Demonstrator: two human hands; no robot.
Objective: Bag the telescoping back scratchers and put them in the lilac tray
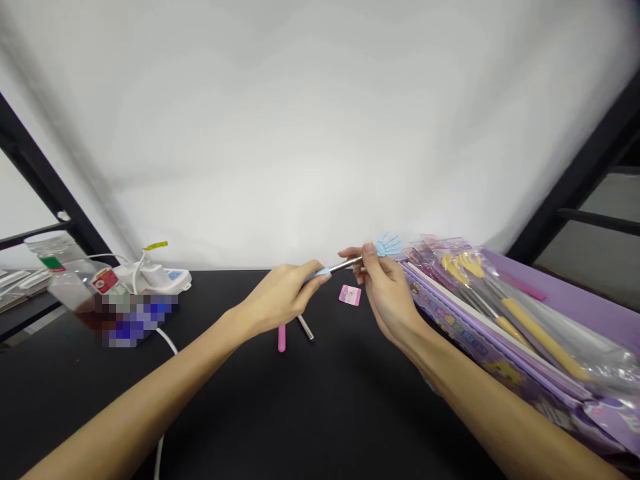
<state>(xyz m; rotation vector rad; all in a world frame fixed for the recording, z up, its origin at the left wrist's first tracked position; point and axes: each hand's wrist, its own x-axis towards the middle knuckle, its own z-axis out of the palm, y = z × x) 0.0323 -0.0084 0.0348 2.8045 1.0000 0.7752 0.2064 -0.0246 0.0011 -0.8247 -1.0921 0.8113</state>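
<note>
A telescopic back scratcher (345, 265) with a light blue hand-shaped head, a silver rod and a blue handle is held level above the black table, in both hands. My left hand (280, 290) is closed round the blue handle. My right hand (390, 290) pinches the silver rod just below the blue head, which sticks out past the fingers to the right. Beneath my left hand, a pink handle (282, 339) and a silver rod (305, 328) lie on the table, their far ends hidden. Between the hands lies a small pink card (350, 295).
At right stands a purple printed box (465, 343) holding several plastic-wrapped back scratchers (540, 333), some with yellow heads. A clear bottle (83, 280) with dark liquid, a white power strip (175, 280) and a white cable (167, 340) are at left. A white wall (320, 133) rises behind the table.
</note>
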